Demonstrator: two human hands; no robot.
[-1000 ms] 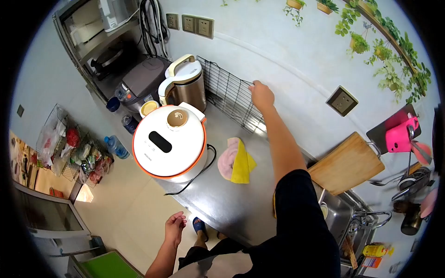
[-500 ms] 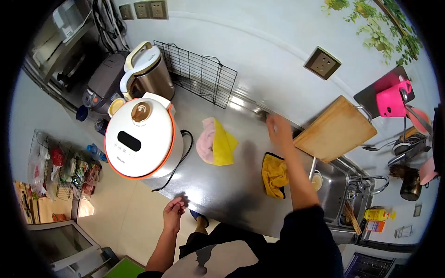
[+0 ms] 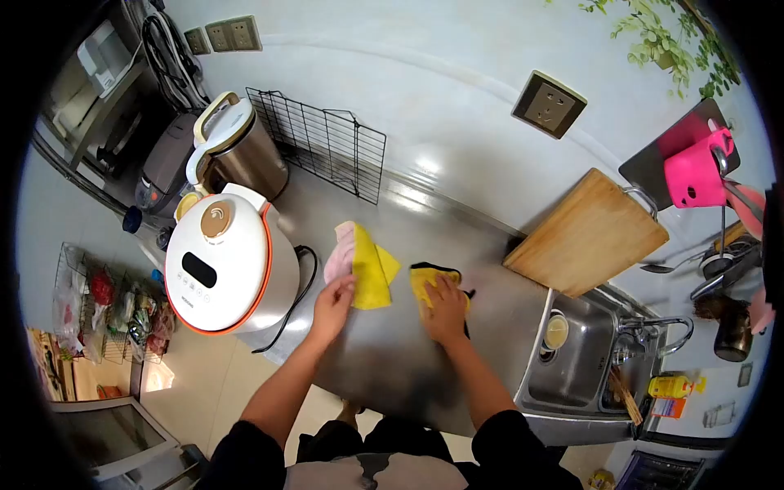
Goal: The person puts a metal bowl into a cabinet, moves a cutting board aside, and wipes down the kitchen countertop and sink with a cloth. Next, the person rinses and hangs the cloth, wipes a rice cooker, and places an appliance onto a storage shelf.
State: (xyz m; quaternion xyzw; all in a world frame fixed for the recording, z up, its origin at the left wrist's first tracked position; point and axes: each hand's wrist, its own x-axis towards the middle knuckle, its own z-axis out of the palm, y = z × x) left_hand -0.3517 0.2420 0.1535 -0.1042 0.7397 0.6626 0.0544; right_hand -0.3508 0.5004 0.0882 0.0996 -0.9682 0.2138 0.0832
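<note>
On the steel counter (image 3: 408, 351), the folded pink and yellow cloth (image 3: 371, 278) lies to the right of the white cooker. The fingers of my left hand (image 3: 333, 309) are closed at its lower left edge. Farther right, my right hand (image 3: 443, 312) covers part of a yellow cloth with dark edging (image 3: 423, 278), its fingers bent onto the fabric. A short gap of bare steel separates the two cloths. My right palm hides the lower part of the yellow cloth.
The white cooker (image 3: 220, 265) and its black cord (image 3: 304, 302) stand left of my hands. Behind are a steel jug (image 3: 253, 155) and a wire rack (image 3: 327, 147) against the wall. A wooden cutting board (image 3: 588, 233) leans beside the sink (image 3: 572, 359) on the right.
My right hand has come from the wire rack down onto the dark-edged cloth, which lies closer to the pink and yellow one. My left hand has risen to that cloth. The view has shifted.
</note>
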